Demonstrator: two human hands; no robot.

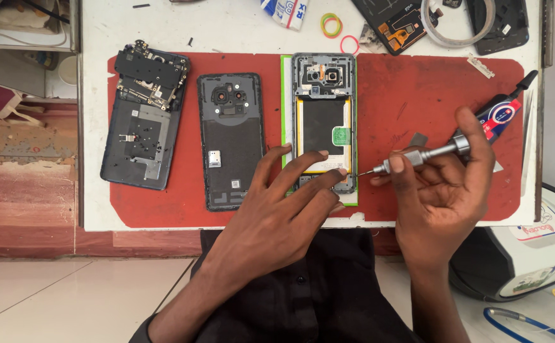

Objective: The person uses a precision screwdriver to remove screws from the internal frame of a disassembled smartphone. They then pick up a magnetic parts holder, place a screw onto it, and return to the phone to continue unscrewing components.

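An opened phone (324,95) with its battery and camera parts exposed lies on a green-edged pad on the red mat (404,89). My left hand (277,209) rests on the phone's lower end, fingers spread and pressing it down. My right hand (439,190) holds a small silver precision screwdriver (417,157), whose tip points at the phone's lower right edge. A removed dark back cover (232,140) lies just left of the phone.
Another dismantled phone with a loose board (143,117) sits at the mat's left. A glue tube (503,108) lies at the right. Rubber bands (332,25), a tape roll (459,22) and phone parts are along the far edge. A white device (532,254) sits on the floor.
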